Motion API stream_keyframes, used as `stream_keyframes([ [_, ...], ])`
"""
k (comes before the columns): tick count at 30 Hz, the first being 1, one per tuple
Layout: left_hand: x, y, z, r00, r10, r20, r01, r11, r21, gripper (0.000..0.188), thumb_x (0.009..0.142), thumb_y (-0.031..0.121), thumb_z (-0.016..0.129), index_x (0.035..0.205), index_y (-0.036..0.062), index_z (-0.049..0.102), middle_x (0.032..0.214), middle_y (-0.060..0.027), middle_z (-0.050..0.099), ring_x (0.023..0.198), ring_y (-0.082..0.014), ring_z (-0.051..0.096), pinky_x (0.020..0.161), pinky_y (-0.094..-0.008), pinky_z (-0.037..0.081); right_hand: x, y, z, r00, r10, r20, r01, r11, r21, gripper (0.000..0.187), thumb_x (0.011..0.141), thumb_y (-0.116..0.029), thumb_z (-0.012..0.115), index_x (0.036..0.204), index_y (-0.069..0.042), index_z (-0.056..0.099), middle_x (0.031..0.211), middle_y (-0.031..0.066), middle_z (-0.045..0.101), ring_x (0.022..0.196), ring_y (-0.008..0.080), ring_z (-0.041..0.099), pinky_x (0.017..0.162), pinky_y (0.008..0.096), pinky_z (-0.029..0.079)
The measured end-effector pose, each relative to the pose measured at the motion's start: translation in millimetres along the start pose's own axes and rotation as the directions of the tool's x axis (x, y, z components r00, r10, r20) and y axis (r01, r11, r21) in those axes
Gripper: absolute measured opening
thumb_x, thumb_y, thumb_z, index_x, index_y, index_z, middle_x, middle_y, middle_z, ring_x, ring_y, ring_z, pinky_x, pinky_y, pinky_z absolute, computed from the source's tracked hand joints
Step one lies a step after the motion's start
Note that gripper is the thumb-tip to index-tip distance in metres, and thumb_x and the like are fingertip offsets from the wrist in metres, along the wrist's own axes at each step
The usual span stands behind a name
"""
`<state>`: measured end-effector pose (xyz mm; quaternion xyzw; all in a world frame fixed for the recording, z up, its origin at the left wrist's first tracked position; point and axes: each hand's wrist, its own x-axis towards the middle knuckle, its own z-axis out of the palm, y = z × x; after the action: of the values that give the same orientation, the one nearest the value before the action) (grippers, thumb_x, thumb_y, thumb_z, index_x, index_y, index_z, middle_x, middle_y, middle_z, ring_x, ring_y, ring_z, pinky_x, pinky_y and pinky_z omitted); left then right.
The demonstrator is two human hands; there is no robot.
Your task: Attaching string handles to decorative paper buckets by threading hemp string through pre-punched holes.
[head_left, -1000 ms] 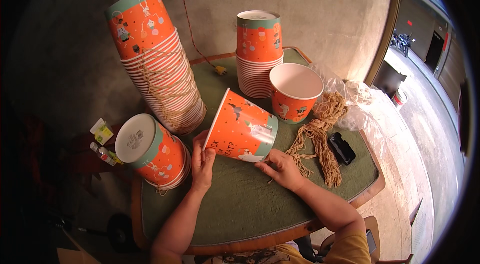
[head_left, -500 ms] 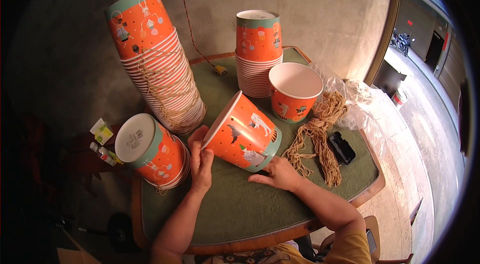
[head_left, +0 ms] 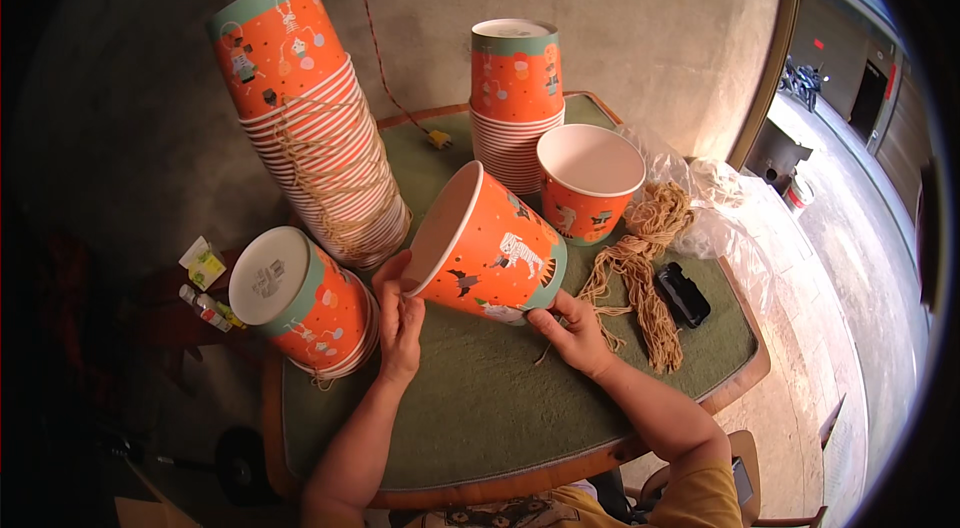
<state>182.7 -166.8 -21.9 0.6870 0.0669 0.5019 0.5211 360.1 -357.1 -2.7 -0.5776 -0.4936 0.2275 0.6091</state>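
Observation:
An orange paper bucket (head_left: 495,253) with a green base band and printed animals lies tilted in the air over the table, its white-lined mouth facing up and left. My left hand (head_left: 398,313) grips its rim, fingers partly behind the wall. At the base end my right hand (head_left: 572,330) holds the green band, thumb in front and fingers hidden beneath. One more such bucket (head_left: 590,213) stands mouth up just beyond. Right of my right hand rests a bundle of tan string (head_left: 648,303).
Tall upside-down bucket stack (head_left: 320,158), wound with string, leans at the left. A short stack (head_left: 318,323) sits before it, another stack (head_left: 517,128) behind. A black plastic case (head_left: 684,295) and clear plastic bag (head_left: 715,213) lie right on the green-covered table (head_left: 470,418). A yellow plug (head_left: 439,140) hangs behind.
The held bucket has rolled about its axis, its print shifting and its mouth rising slightly. My right hand has moved up and right, its thumb now along the green band. My left hand stays at the rim.

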Motion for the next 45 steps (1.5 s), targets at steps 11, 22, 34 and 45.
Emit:
stream_keyframes([
  [11,2.1,13.7,6.8,1.0,-0.014,0.017,0.015,0.999,-0.04,0.03,0.101,0.028,0.053,0.121,0.0045,0.051,0.142,-0.011,0.037,0.125,-0.0183,0.041,0.106,-0.0338,0.033,3.3,2.0,6.6,0.974,-0.196,0.112,0.225,0.883,-0.412,0.025,0.086,-0.021,0.074,0.106,-0.006,0.07,0.103,0.012,0.067,0.093,0.0283,0.066,0.079,0.0343,0.054],
  [22,3.1,20.9,11.5,0.999,-0.038,0.03,0.039,0.999,-0.029,0.029,0.103,0.029,0.05,0.116,0.0036,0.052,0.14,-0.0086,0.04,0.122,-0.0152,0.043,0.103,-0.0312,0.035,2.2,-2.4,2.1,0.976,-0.045,0.212,0.149,0.848,-0.509,0.038,0.091,-0.035,0.068,0.115,-0.005,0.068,0.116,0.0167,0.064,0.108,0.0341,0.062,0.093,0.039,0.05],
  [34,3.4,14.0,6.5,0.997,-0.016,0.077,0.022,0.996,-0.087,0.035,0.103,0.027,0.047,0.127,0.0017,0.051,0.14,-0.0067,0.041,0.127,-0.0168,0.04,0.107,-0.0325,0.031,5.3,6.9,-6.2,0.99,0.064,-0.126,-0.048,0.991,0.124,0.03,0.103,-0.033,0.048,0.091,-0.006,0.049,0.084,0.0011,0.056,0.078,0.0085,0.056,0.069,0.0257,0.047],
  [45,4.9,9.1,1.0,0.996,0.022,0.09,-0.024,0.999,0.024,0.035,0.103,0.026,0.049,0.129,0.0028,0.049,0.143,-0.0093,0.037,0.132,-0.0186,0.037,0.109,-0.0343,0.029,4.6,7.8,-5.0,0.999,0.004,-0.049,0.003,0.989,0.15,0.016,0.099,-0.018,0.06,0.096,-0.004,0.055,0.09,0.0012,0.061,0.078,0.0072,0.057,0.067,0.0247,0.049],
])
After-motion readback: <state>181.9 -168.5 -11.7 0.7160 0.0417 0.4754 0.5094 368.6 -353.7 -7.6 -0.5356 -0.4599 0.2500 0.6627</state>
